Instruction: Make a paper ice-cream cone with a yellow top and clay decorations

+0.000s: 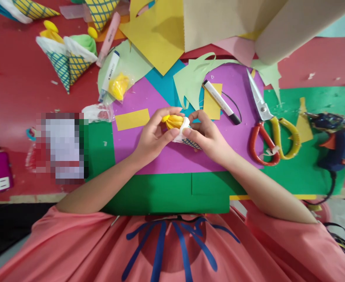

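Note:
Between both hands, above a purple sheet (128, 156), is a small craft ice cream cone (182, 131) lying on its side. Its yellow ruffled top points left, with a yellow ball at the tip, a white band at the rim and a cross-hatched cone to the right. My left hand (157, 135) pinches the yellow and white end between thumb and fingers. On the white rim and cone rests the thumb of my right hand (207, 135), its fingers curled behind. The cone's tip is partly hidden by my right hand.
Scissors (263, 111) with red and yellow handles lie right of my hands, with a blue glue gun (335, 147) farther right. A black-capped marker (222, 102) is just beyond. Finished cones (69, 58) lie at the upper left. Paper scraps (163, 31) and a paper roll (301, 29) cover the back.

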Available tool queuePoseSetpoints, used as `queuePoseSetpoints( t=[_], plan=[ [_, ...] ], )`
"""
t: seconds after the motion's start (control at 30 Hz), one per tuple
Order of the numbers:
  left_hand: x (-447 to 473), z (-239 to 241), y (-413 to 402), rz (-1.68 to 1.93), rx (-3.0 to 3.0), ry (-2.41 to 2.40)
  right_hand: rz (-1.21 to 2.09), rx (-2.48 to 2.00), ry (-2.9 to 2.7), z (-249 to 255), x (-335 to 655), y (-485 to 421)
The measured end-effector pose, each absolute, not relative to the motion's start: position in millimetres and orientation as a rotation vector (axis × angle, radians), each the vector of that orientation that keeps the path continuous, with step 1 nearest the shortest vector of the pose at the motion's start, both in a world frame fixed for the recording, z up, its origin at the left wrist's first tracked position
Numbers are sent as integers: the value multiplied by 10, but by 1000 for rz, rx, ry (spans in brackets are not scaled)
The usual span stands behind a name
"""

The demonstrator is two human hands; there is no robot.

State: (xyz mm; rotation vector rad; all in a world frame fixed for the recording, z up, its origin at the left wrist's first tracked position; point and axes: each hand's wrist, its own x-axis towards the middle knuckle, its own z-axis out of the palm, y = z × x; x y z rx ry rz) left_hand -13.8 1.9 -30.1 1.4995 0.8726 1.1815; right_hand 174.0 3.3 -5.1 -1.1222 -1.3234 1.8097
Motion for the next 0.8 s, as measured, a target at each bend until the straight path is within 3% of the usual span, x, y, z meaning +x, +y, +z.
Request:
queuePoseSetpoints(
  t=[0.8],
  plan=[
    [-117, -319, 9, 1194, 1300, 906, 1735, -1112, -1417, -44, 1730, 37]
  ],
)
